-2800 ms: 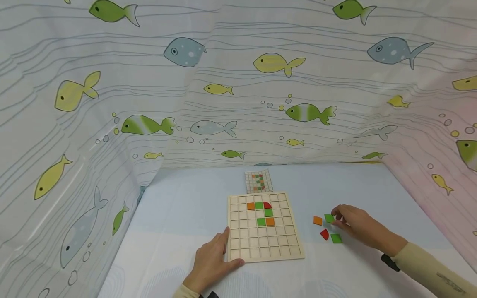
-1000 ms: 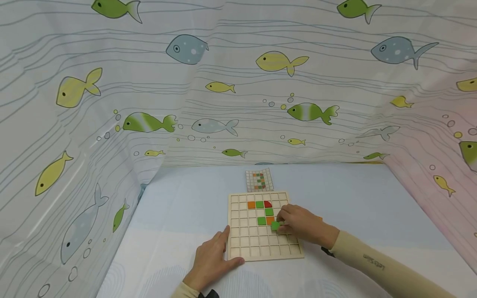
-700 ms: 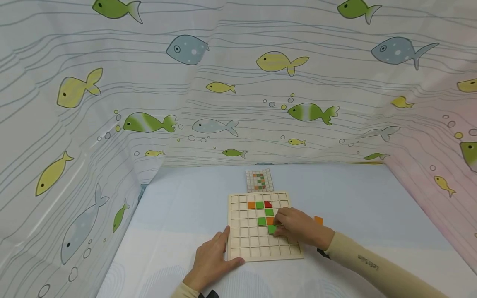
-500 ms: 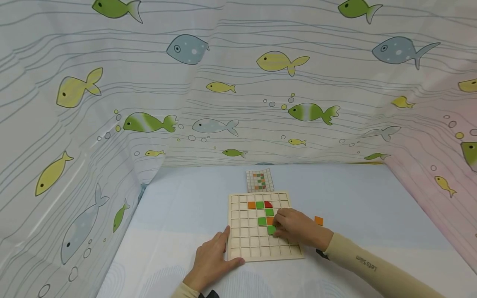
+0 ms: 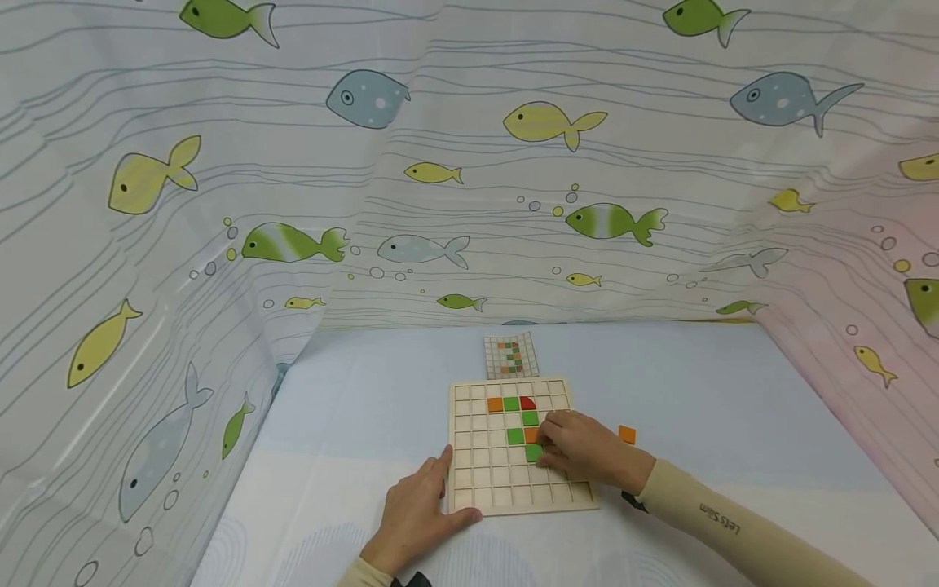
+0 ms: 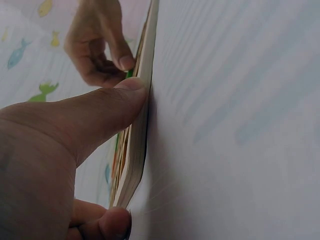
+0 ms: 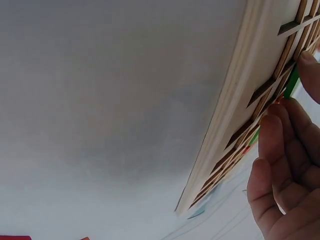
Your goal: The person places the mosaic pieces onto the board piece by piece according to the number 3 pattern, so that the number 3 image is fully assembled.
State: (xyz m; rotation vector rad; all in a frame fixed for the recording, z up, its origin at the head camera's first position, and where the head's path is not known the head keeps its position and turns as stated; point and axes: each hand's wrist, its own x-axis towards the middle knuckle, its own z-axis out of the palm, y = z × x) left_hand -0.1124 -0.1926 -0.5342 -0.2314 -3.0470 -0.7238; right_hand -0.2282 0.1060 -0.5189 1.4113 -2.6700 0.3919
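We see a pattern card (image 5: 511, 356) at the far edge of the grid board (image 5: 480, 478); a loose orange tile (image 5: 627, 434) lies right. The right hand (image 5: 587, 445) screens some right-side cells, fingers narrowly pinching a green tile (image 5: 534, 452). Left hand (image 5: 418, 507): spread wide at the near-left corner; cloth (image 5: 352, 408) extends leftward. Earlier, we saw that green tile off the board, right.

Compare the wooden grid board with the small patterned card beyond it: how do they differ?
The board is larger; the card is smaller. The left hand touches the board; no hand touches the card. The card shows a second orange-green-red row; the board does not. Both bear square grids with coloured shapes.
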